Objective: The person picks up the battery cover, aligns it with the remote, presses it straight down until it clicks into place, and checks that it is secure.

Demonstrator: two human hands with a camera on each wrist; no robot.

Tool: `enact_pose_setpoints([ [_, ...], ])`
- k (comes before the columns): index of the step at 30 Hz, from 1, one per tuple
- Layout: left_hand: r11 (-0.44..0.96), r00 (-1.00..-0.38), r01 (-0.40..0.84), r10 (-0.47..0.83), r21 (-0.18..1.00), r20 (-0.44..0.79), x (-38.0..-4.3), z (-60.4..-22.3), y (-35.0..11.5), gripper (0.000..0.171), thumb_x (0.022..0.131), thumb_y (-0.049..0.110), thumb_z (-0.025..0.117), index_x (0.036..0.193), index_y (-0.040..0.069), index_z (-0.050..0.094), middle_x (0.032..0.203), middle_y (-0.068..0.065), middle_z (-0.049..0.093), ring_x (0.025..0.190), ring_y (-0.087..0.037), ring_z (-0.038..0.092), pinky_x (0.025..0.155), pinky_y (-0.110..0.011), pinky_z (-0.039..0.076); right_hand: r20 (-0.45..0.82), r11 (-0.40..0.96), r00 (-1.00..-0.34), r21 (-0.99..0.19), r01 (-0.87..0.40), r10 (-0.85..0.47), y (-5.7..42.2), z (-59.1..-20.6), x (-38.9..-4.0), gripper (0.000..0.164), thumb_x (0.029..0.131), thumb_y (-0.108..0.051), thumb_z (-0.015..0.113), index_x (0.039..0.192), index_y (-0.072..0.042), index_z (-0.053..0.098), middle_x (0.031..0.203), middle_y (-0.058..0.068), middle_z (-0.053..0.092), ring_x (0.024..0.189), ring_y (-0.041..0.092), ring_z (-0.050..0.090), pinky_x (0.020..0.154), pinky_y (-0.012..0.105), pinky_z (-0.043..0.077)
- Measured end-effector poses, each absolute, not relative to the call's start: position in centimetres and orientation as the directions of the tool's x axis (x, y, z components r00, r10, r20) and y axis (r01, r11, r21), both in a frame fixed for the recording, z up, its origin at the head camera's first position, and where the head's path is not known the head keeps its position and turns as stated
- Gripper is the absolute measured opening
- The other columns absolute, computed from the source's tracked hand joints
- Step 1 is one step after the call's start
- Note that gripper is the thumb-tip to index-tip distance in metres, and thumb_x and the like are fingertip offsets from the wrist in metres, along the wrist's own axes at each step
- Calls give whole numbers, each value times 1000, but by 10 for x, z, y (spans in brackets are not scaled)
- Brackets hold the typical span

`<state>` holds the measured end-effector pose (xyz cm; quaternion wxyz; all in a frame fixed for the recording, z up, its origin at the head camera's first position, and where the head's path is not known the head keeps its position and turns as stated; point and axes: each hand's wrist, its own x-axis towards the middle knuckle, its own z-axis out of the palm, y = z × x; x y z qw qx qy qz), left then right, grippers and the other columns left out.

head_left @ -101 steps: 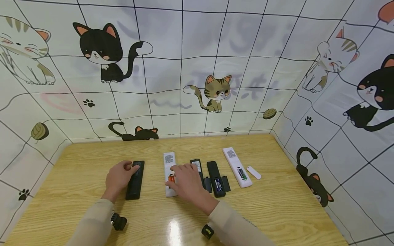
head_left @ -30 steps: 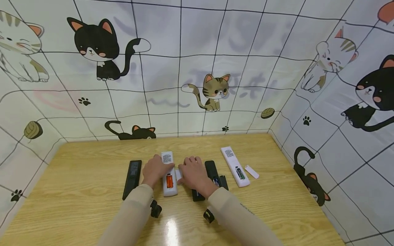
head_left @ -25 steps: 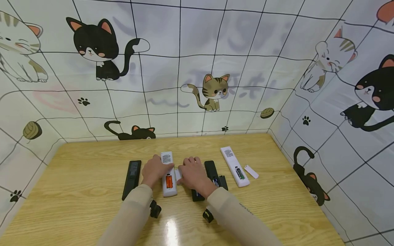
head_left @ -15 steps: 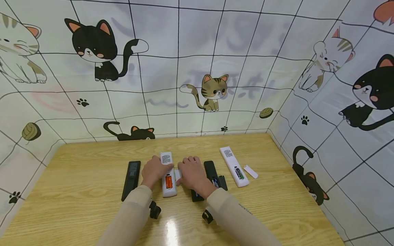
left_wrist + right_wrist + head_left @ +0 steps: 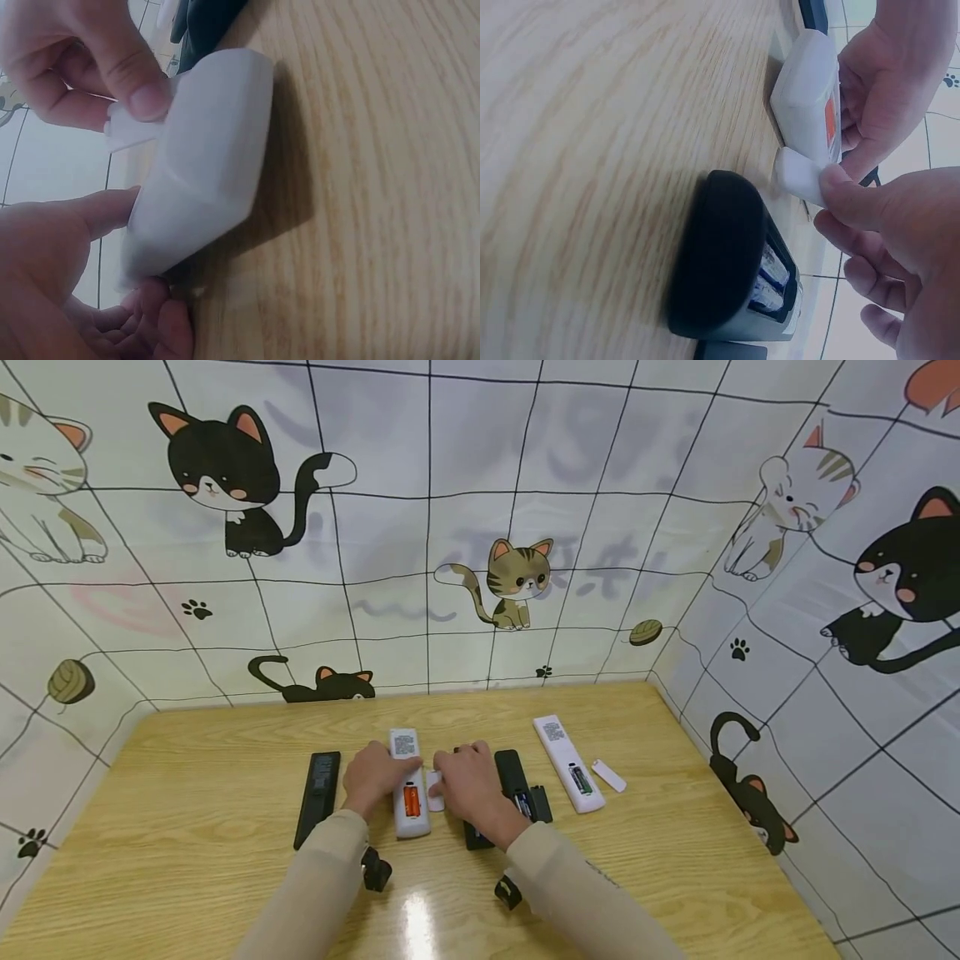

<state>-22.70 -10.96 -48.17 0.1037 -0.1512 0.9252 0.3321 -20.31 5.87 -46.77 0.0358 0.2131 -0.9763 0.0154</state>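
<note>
A white remote control (image 5: 409,827) lies back up on the table, its battery compartment uncovered and an orange battery (image 5: 412,802) inside. My left hand (image 5: 371,777) holds it from the left, the thumb across its back and the fingers (image 5: 176,326) curled at its far side. Just right of that remote, my right hand (image 5: 468,785) pinches a small white battery cover (image 5: 799,176) between thumb and fingertips. Under my right hand sits a black remote (image 5: 477,837), partly hidden, with batteries (image 5: 772,277) showing in its compartment.
Left of my hands lies another black remote (image 5: 317,800). To the right are a black remote (image 5: 513,777) with its loose black cover (image 5: 540,804), then a white remote (image 5: 562,756) with its white cover (image 5: 609,775) beside it. A cat-patterned curtain (image 5: 390,543) borders the table (image 5: 187,860).
My left hand has gone from the leftmost black remote to the white one. My right hand has moved off the white remote's compartment to its right side, where it pinches the white cover.
</note>
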Motion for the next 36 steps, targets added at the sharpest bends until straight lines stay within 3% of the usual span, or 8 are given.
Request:
enact_pose_setpoints([
  [10, 697, -940, -330, -183, 637, -287, -227, -481, -115, 52, 87, 46, 67, 109, 1, 52, 90, -13, 65, 68, -20, 61, 53, -27, 40, 159, 890, -889, -94, -447, -429, 61, -466, -198, 26, 84, -46, 70, 97, -24, 66, 77, -11, 70, 80, 13, 61, 94, 37, 40],
  [21, 527, -930, -352, -103, 773, -353, -226, -485, -122, 52, 95, 41, 60, 127, 2, 47, 110, -17, 63, 83, -20, 65, 62, -27, 50, 238, 874, -877, -161, -459, -417, 68, -454, -190, 25, 84, -46, 70, 97, -25, 68, 78, -10, 70, 77, 12, 62, 95, 39, 44],
  [27, 481, -959, -265, -39, 836, -282, -220, -477, -120, 51, 98, 40, 57, 133, 4, 49, 118, -16, 63, 91, -21, 65, 70, -29, 52, 245, 866, -874, -183, -466, -419, 70, -448, -185, 26, 82, -47, 70, 97, -25, 69, 79, -10, 70, 78, 12, 60, 96, 39, 43],
  [36, 447, -986, -141, 18, 883, -167, -210, -471, -115, 46, 97, 38, 59, 132, 9, 51, 120, -14, 63, 93, -22, 64, 70, -29, 52, 255, 824, -841, -201, -529, -478, 65, -441, -169, 27, 81, -47, 70, 96, -25, 68, 78, -13, 71, 77, 9, 58, 98, 38, 40],
])
